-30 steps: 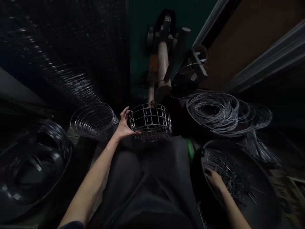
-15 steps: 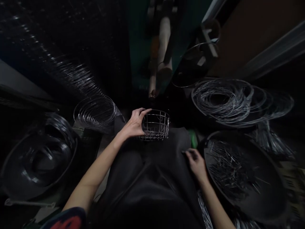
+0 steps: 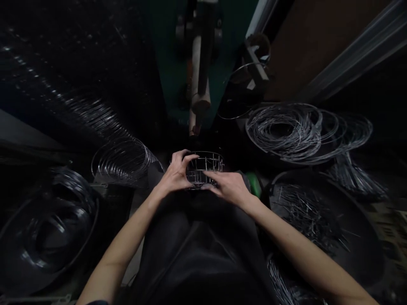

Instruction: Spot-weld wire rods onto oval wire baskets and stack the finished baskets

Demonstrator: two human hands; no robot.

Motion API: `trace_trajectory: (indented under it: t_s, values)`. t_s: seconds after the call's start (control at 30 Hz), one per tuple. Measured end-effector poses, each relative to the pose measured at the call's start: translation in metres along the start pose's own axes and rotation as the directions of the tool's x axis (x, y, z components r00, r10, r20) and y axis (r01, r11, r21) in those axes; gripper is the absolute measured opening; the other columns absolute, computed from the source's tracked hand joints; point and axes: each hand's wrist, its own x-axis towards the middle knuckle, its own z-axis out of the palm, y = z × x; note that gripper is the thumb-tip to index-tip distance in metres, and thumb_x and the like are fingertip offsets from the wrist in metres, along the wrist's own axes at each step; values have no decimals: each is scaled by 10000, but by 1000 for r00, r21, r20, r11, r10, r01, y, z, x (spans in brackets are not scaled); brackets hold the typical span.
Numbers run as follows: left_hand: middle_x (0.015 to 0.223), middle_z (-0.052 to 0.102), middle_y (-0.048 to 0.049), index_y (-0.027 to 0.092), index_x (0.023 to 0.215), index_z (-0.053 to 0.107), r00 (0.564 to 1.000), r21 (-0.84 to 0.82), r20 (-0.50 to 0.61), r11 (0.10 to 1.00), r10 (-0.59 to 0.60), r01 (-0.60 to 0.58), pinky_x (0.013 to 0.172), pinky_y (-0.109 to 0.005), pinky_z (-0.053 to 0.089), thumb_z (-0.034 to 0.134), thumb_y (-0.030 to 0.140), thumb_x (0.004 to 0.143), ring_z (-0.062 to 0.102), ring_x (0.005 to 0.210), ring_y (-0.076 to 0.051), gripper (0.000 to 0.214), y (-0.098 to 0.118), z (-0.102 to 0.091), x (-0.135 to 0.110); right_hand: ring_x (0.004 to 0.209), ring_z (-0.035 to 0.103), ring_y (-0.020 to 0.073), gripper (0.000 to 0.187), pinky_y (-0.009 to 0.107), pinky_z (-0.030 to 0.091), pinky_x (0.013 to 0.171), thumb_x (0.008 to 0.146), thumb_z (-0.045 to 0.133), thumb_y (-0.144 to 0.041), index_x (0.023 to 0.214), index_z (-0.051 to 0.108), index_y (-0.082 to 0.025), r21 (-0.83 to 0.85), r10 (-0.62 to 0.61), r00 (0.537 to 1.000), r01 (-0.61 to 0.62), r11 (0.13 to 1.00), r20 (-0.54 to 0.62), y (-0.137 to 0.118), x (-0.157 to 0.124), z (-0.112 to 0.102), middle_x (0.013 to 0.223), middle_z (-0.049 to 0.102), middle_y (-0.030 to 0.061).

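A small round wire basket (image 3: 208,163) of thin shiny rods sits in front of my lap, above the dark apron (image 3: 203,254). On its left side my left hand (image 3: 176,173) grips it, fingers over the upper rim and thumb low against the near side. My right hand (image 3: 230,186) is at the basket's near right side, fingers and thumb bent around the wirework. Whether a small piece is also between those fingertips I cannot make out.
Right of me stands a dark round tray (image 3: 359,250) with short wire pieces (image 3: 305,212). Wire rings (image 3: 286,131) lie behind it. On the left are a hanging row of wire hoops (image 3: 124,161) and a dark basin (image 3: 15,241) of coiled wire. A machine arm (image 3: 200,93) points down ahead.
My right hand has moved from beside my right knee, up and left to the basket. The left hand keeps its hold. The whole view has shifted a little.
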Motion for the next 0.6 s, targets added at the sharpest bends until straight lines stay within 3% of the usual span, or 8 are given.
trace_trajectory:
  t_s: [0.1, 0.2, 0.6]
  values:
    - [1299, 368, -122, 273, 1290, 406, 997, -10, -68, 1000, -22, 22, 999, -541, 422, 871, 394, 526, 391, 1215, -354, 902, -5, -9, 0, 761, 698, 173, 345, 243, 464, 591, 901, 528, -325, 1226, 627, -263, -146, -131, 991, 132, 980, 15, -1, 5, 4, 1118, 706, 29]
    - [1297, 377, -124, 253, 1273, 414, 993, -36, -116, 999, -38, 34, 992, -531, 433, 873, 347, 514, 395, 1210, -348, 891, -10, -15, 5, 729, 698, 160, 326, 247, 457, 605, 909, 499, -281, 1200, 644, -271, -181, -198, 980, 189, 965, -29, 1, 17, 1, 1116, 702, 13]
    - [1312, 356, -124, 252, 1287, 372, 984, -84, -175, 996, -32, 17, 1020, -534, 414, 871, 273, 486, 362, 1252, -350, 944, -27, -19, 35, 712, 692, 150, 290, 248, 426, 597, 921, 503, -335, 1149, 674, -284, -238, -247, 960, 211, 948, -132, 12, 52, -15, 1087, 714, 6]
